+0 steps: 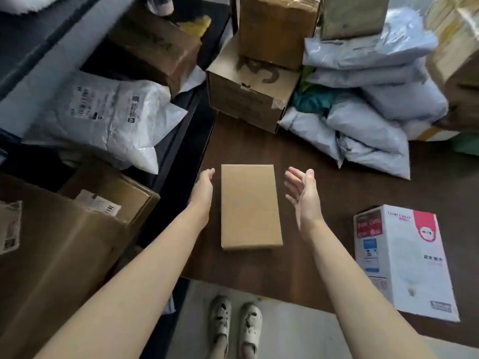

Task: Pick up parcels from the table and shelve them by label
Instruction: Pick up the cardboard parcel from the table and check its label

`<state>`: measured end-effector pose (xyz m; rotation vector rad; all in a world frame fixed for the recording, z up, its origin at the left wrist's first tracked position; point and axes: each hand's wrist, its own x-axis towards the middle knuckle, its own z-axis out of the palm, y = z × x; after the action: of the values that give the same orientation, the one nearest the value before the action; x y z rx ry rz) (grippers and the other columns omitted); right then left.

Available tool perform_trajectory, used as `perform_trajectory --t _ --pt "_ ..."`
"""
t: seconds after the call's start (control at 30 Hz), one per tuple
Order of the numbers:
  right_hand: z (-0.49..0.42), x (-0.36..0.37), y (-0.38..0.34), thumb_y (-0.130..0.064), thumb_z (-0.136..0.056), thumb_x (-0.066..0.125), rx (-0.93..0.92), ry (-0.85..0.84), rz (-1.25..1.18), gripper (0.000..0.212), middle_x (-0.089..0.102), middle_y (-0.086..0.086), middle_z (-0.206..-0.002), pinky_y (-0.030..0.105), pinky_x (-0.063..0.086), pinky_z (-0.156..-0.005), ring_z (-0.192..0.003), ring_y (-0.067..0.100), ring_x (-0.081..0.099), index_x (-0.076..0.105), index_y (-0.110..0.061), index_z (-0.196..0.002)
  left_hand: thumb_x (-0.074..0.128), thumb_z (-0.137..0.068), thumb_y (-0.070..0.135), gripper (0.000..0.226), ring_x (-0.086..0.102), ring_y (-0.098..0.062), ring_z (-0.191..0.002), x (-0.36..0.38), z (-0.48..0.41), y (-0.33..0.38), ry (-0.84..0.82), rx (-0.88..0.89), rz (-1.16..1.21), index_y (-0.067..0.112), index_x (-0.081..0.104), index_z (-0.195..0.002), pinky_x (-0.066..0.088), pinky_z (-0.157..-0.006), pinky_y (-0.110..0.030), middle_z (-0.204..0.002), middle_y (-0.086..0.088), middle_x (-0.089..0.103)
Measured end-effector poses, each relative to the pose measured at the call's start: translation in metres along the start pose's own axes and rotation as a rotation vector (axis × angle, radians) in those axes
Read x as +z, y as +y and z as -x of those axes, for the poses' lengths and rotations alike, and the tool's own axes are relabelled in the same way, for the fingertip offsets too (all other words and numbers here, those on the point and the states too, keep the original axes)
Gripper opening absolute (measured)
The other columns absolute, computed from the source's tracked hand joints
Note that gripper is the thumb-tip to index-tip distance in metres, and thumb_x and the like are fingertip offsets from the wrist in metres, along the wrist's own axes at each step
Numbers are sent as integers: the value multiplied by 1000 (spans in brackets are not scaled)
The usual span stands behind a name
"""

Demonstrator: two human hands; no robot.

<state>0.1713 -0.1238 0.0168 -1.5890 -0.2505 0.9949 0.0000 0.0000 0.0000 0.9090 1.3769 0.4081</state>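
- A plain brown rectangular cardboard box [251, 206] lies flat on the dark wooden worktop [337, 193].
- Left hand [203, 193] and right hand [303, 195] flank it, fingers spread, apparently not touching.

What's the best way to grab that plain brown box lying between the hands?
By its two long sides, one palm on each. The plain brown box lies flat, its long edges facing the left hand and right hand, both open alongside it, with bare table around it.

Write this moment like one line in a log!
hands: left, right open | flank plain brown box | box on table | not gripped
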Motion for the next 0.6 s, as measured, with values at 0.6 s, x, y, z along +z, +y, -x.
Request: perform_trajectory --t 0.6 --pt "-7 11 6 -45 -105 36 -85 -7 39 41 70 -1 -129 14 54 -77 -109 5 68 64 -32 -132 40 -99 59 52 72 -18 -73 24 12 11 -323 29 272 20 73 -105 55 -61 -29 -84 -1 74"
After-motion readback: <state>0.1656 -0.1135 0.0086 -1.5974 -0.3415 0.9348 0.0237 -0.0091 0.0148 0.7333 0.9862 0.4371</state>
